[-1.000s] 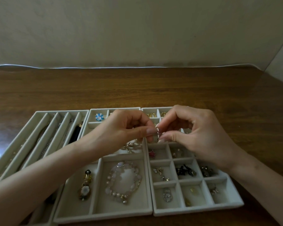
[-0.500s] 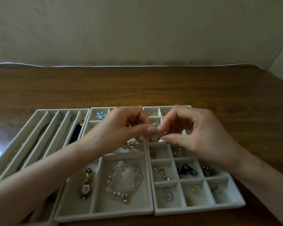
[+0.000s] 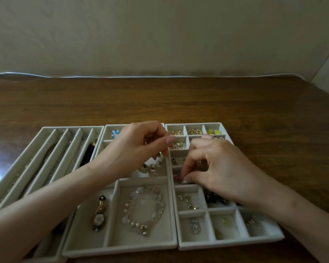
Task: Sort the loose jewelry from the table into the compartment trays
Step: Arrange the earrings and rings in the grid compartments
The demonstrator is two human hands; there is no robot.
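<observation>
Nearest, the middle tray (image 3: 120, 247) keeps its widest compartment for the pearl bracelet (image 3: 143, 211), which lies flat in a full loop, probably so it does not tangle; a flower pendant (image 3: 99, 218) fills the narrower slot beside it. The right tray (image 3: 230, 243) is cut into small cells that suit small pieces. The right hand (image 3: 220, 168) reaches down into one of them, thumb and forefinger pinched at a pink piece (image 3: 176, 177); whether they grip it or something smaller, I cannot tell. The left hand (image 3: 133, 150) hovers over the middle tray with its fingers curled, and I cannot tell if it holds anything. Farther back sit gold rings (image 3: 176, 132) and yellow pieces (image 3: 214, 132), each kind apart. The long-slotted left tray (image 3: 72, 127) keeps chains straight on the table (image 3: 160, 99).
</observation>
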